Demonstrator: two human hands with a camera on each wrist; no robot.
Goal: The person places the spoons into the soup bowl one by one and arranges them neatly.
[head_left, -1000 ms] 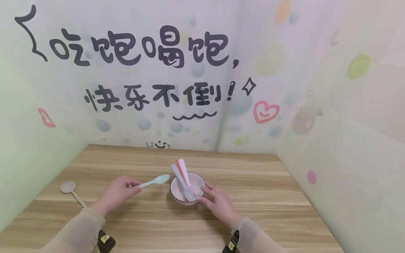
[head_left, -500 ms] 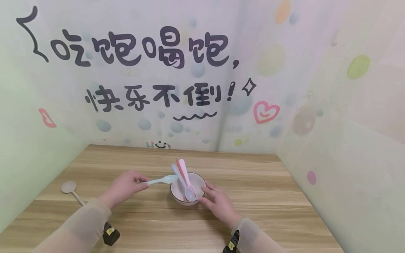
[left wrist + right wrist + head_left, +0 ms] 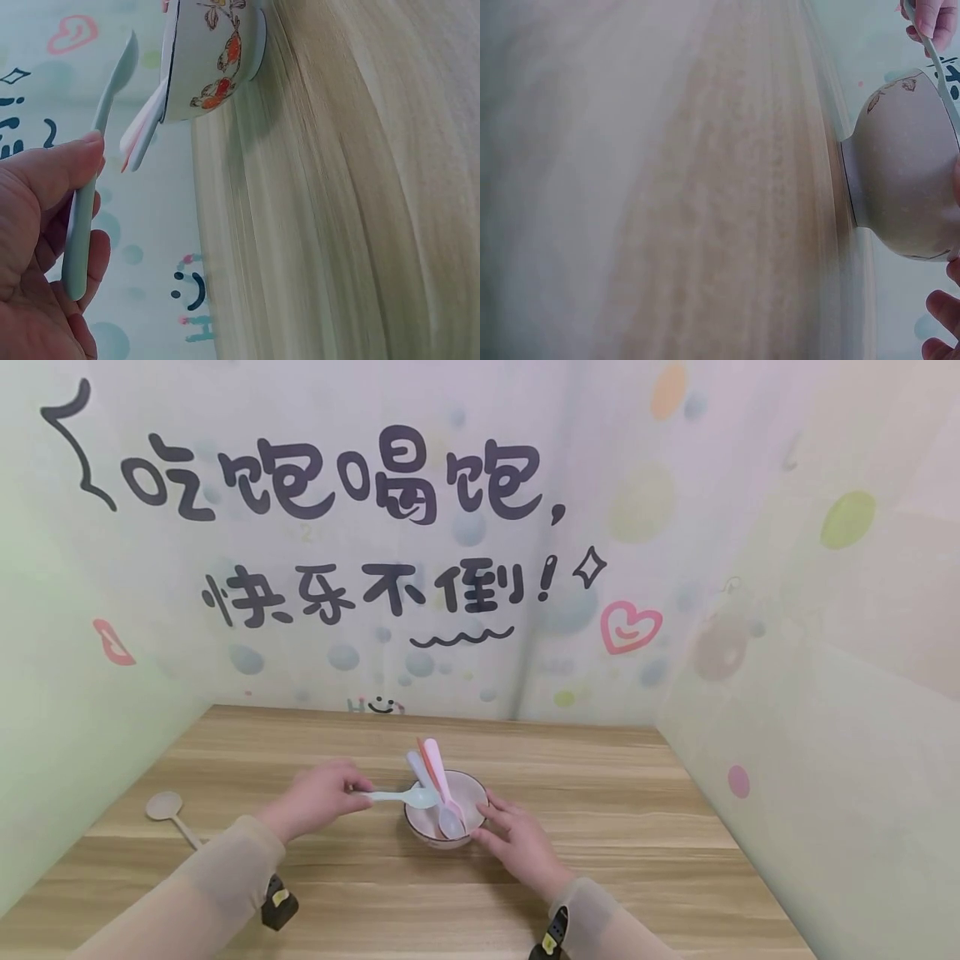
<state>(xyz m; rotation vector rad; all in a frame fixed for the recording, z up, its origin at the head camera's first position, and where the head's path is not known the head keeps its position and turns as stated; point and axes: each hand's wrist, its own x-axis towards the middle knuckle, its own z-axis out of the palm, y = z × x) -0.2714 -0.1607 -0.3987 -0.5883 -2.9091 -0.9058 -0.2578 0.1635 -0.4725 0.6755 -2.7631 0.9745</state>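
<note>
My left hand pinches the handle of a pale blue-green spoon between thumb and fingers. The spoon's head is over the left part of a white, dark-rimmed bowl; in the left wrist view the spoon is apart from the bowl, which has a floral pattern. Leaning in the bowl are a pink spoon, a greyish-blue spoon and an orange-red utensil, mostly hidden. My right hand holds the bowl's right rim with thumb and fingers; some fingers stand off its wall.
A beige, round-headed spoon lies at the left of the wooden table, its handle end hidden by the left sleeve. Printed walls enclose the back and both sides.
My left hand has moved right, bringing the pale blue-green spoon from left of the bowl to over it. My right hand and the bowl have stayed in place.
</note>
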